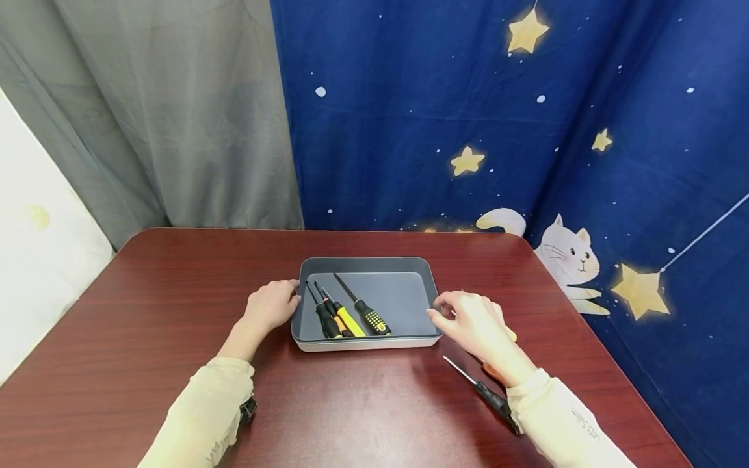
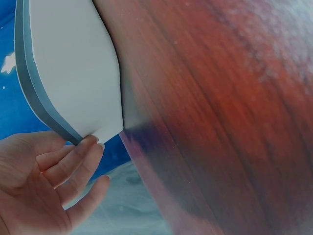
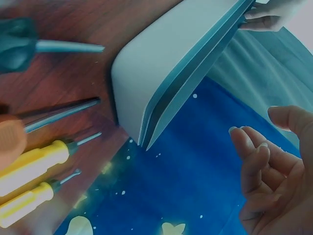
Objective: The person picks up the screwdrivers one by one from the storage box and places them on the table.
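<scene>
A shallow grey box with a white outside stands on the table. Several screwdrivers lie in its left half, among them a yellow one and a black one with yellow dots. My left hand pinches the box's rim at the left end; its fingertips press the white wall in the left wrist view. Beside the right end, my right hand hovers with loosely bent fingers, holding nothing; the right wrist view shows it apart from the box.
A black-handled screwdriver lies on the table right of the box. Near it are an orange-handled screwdriver and two yellow ones, the larger yellow screwdriver beside the smaller, partly hidden by my right arm in the head view. Curtains hang behind.
</scene>
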Available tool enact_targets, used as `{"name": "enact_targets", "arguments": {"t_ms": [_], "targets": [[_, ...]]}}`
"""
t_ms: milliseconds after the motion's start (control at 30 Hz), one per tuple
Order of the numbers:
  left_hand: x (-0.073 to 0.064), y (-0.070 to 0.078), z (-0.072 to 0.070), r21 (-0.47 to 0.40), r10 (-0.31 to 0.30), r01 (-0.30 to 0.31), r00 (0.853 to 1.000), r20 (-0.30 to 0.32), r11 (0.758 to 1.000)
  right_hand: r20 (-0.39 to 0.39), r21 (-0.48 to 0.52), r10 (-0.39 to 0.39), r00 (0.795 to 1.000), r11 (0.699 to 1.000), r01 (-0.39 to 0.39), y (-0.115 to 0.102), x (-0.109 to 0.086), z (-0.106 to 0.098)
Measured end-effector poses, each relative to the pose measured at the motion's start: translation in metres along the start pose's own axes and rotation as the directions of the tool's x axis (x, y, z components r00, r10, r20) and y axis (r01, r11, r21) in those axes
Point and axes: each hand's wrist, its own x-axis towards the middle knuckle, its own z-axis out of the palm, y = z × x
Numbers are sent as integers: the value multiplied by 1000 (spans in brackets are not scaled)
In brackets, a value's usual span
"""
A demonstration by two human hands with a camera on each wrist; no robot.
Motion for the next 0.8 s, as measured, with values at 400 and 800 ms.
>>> {"name": "enact_targets", "arguments": {"t_ms": [400,800], "targets": [[1,0,0,-2,-2,2,1000,6,1000,21,27,-19,1000,999,19,-13,14,9],[2,-2,1,-6,-4,4,1000,3,1000,19,45,-55,998,997,55,-21,27,21]]}}
